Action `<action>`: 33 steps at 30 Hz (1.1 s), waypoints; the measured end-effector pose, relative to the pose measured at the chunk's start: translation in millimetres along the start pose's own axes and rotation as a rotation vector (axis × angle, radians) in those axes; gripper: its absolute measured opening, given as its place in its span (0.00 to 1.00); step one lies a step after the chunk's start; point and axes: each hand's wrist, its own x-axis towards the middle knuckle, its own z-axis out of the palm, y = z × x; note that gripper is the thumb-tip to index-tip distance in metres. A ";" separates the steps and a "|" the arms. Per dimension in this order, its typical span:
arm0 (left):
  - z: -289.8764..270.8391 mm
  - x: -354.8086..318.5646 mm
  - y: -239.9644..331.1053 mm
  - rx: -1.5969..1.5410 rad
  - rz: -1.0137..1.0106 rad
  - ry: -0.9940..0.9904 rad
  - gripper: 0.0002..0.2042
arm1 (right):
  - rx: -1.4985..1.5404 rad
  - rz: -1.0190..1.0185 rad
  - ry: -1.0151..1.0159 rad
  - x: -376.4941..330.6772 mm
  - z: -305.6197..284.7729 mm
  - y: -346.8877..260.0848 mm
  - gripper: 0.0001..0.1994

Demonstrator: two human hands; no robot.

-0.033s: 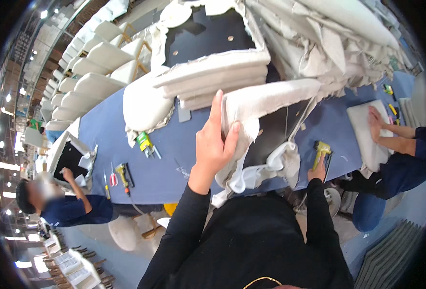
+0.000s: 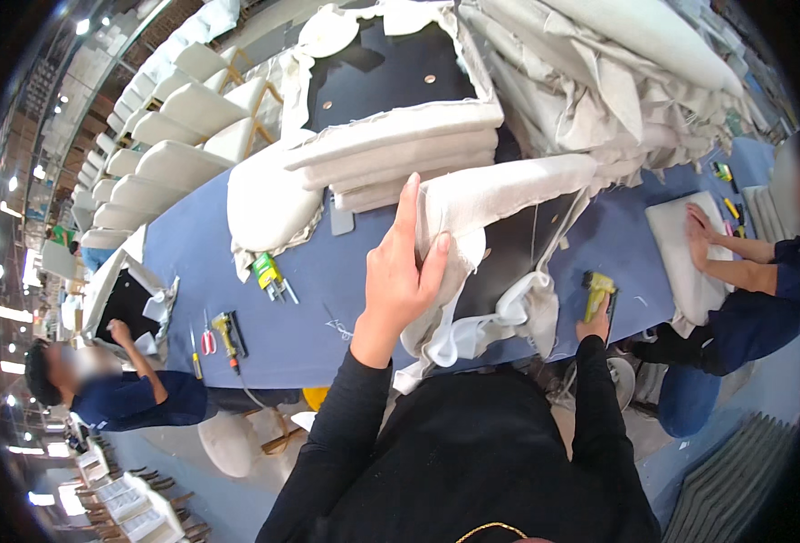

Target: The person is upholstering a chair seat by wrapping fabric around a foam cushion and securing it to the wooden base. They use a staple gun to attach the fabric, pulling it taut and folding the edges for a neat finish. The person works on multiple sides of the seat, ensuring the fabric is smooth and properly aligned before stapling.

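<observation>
Cushion (image 2: 509, 188) against left fingers (image 2: 405, 206): one

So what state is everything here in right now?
Pale panel: fabric partly loose, black board exposed.
Left hand: touching the panel, thumb and index spread.
Yellow tool: held; on or off unclear.
Right hand: closed around that tool.
Second yellow tool: lying on the blue table.
Scissors: lying down; open or shut unclear.
Cushions: stacked, the top one black side up.
Chairs: upright, in rows.
</observation>
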 end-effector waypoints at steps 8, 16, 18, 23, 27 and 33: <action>-10.4 -0.4 4.4 -0.007 0.049 -0.093 0.39 | 1.290 0.298 -0.470 -49.5 -120.4 -109.5 0.22; -5.1 1.2 16.2 -0.040 0.075 -0.142 0.39 | 1.488 -0.298 -0.538 -226.2 -219.0 -301.2 0.26; -8.5 -1.1 17.2 -0.037 0.084 -0.147 0.40 | 1.515 -0.308 -0.611 -242.2 -215.7 -316.8 0.24; -10.0 -9.1 12.3 -0.055 0.127 -0.137 0.40 | 1.580 -0.191 -0.608 -257.8 -191.4 -324.8 0.22; -13.5 -13.3 7.7 -0.068 0.160 -0.118 0.40 | 1.549 -0.176 -0.631 -260.4 -185.2 -320.7 0.22; -16.2 -16.6 5.7 -0.071 0.143 -0.140 0.39 | 1.508 -0.167 -0.665 -259.9 -188.2 -321.1 0.22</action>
